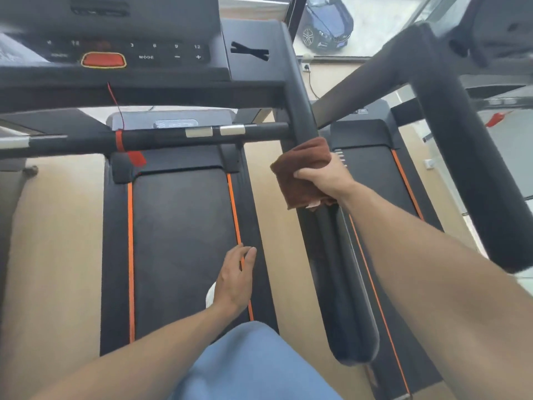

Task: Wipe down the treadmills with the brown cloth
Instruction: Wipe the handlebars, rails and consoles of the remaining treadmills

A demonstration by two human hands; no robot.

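Head view looks down over the near treadmill, with a second treadmill just beside it on the right. The right hand grips the brown cloth, its fingers curled round the cloth, and the cloth is wrapped on the right side handrail of the near treadmill, at its upper part, just below where the crossbar meets it. The left hand hangs free above the running belt, its fingers loose and almost straight, and it holds nothing. I judge that the step in hand is the wiping of this handrail, and that most of the rail toward the person is not yet done. The next move calls, I think, for a steady pull of the cloth along the rail down to its rounded end, with the grip kept tight enough that the cloth does not slip off. The console and the second treadmill would come after.
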